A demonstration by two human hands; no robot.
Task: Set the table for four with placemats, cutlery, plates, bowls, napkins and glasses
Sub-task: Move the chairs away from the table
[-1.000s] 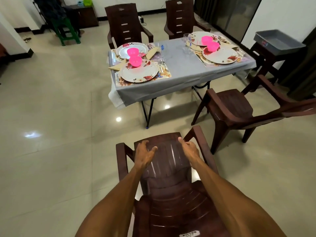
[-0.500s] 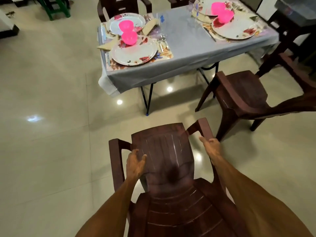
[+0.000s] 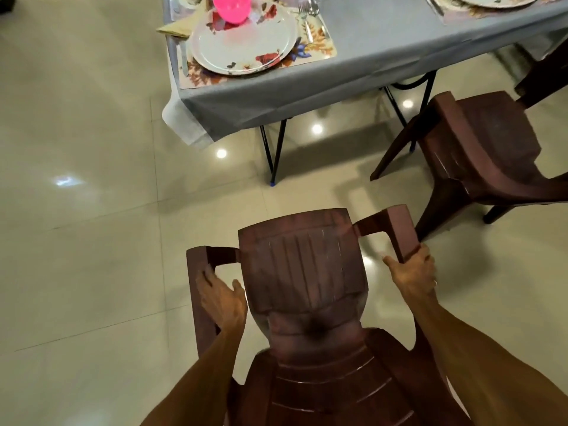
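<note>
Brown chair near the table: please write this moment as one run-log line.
left hand grips chair armrest | right hand grips other armrest | table ahead, set

Dim, floor glare, soft blur

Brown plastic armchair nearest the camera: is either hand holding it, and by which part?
Yes. The right hand grips the brown plastic armchair by its right armrest. The left hand holds the left armrest.
</note>
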